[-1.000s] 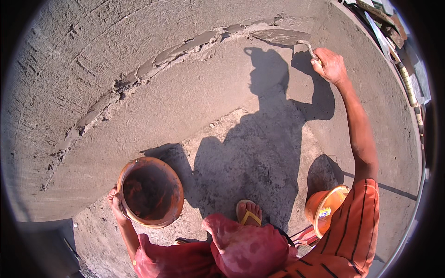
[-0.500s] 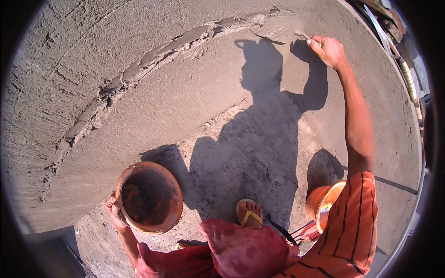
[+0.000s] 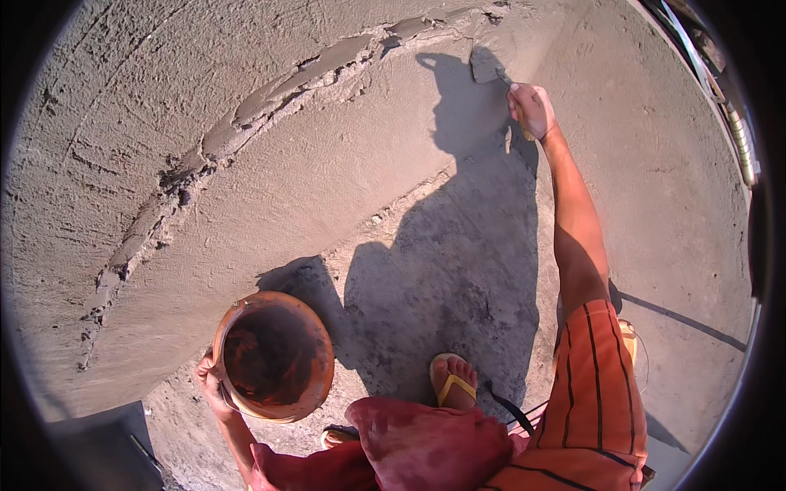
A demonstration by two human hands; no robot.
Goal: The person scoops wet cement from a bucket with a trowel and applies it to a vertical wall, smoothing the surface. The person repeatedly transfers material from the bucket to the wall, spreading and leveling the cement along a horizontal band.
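My right hand [image 3: 532, 110] is closed around the handle of a trowel [image 3: 485, 67], its metal blade against the plastered wall [image 3: 385, 155] near the far end of a ragged mortar-filled groove [image 3: 237, 131]. That groove curves across the wall from upper middle to lower left, with rough, crumbly edges. At the lower left, my left hand [image 3: 213, 383] grips the side of a round orange bucket [image 3: 325, 368]. Dark, smeared residue coats the bucket's inside, and its mouth faces up. My shadow covers part of the wall around the trowel.
Below me is a rough concrete floor [image 3: 434, 286], with my foot in a yellow-strapped flip-flop [image 3: 454, 383]. A second bucket [image 3: 629, 340] is mostly hidden behind my right sleeve. Another plastered wall [image 3: 655, 180] meets the first at the right. Pipes [image 3: 739, 139] lie beyond its edge.
My right hand has moved left and slightly down, and the trowel blade now shows more fully on the wall. My left hand still holds the bucket. My sleeve now covers most of the second bucket.
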